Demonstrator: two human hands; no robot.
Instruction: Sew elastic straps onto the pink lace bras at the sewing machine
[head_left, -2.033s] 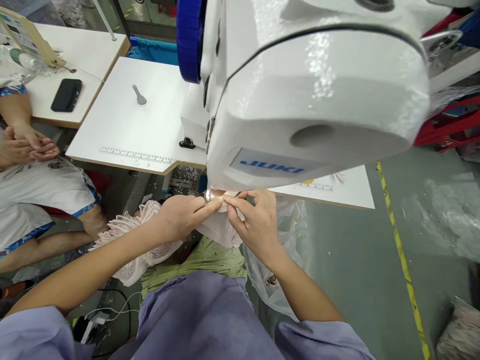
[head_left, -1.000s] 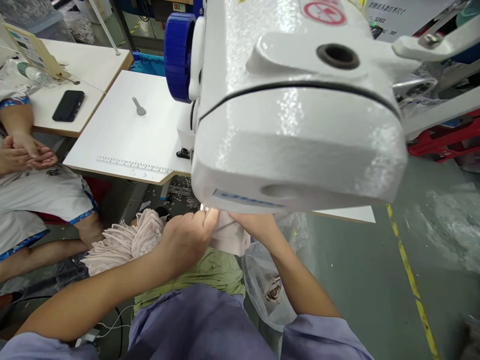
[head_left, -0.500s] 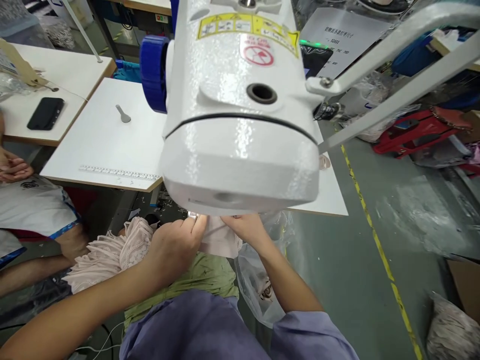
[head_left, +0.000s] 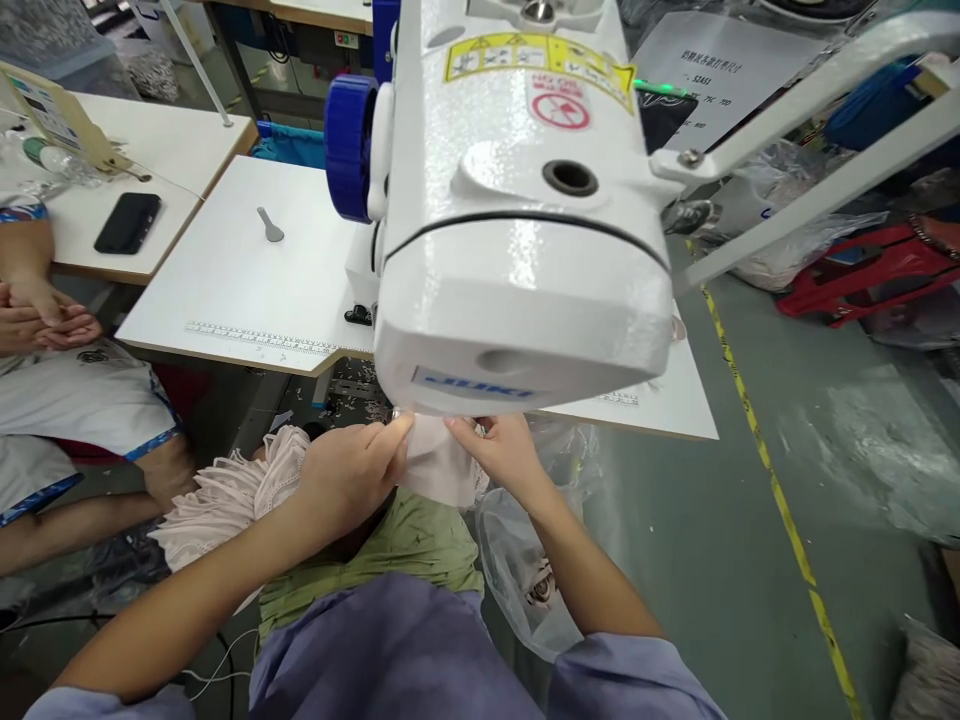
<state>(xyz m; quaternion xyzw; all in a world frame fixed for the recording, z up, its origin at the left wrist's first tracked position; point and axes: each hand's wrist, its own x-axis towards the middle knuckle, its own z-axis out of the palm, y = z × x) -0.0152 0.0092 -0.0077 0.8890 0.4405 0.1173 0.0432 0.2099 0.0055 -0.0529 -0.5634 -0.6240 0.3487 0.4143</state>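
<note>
Fabric, a small pale pink piece (head_left: pixel 439 465), sat held between both hands right under the front of a white sewing machine (head_left: pixel 517 270). The machine's head filled the middle of my remote view and hid the needle area. The left hand (head_left: pixel 349 480) came in from the lower left, thumb and forefinger closed narrowly on the piece's upper left edge. The right hand (head_left: pixel 506 455) came in from the lower right, fingertips pinched on the upper right edge, partly tucked beneath the machine. A blue handwheel (head_left: pixel 346 160) stood out on the machine's left side. Just left of the left wrist lay a lace bundle (head_left: pixel 225 495) in the same pale pink, and a green cloth (head_left: pixel 390 560) covered the lap below both hands. A clear plastic bag (head_left: pixel 525 560) hung under the right forearm. The machine stood on a white table (head_left: pixel 247 270) with a ruler strip (head_left: pixel 259 338) along its near edge and a grey metal piece (head_left: pixel 270 225) lying on it. Farther left, a black phone (head_left: pixel 127 222) rested on a second table (head_left: pixel 172 140). At the left border I saw another person's hands (head_left: pixel 45 320) clasped together. A yellow line (head_left: pixel 761 445) ran across the green floor on the right.
</note>
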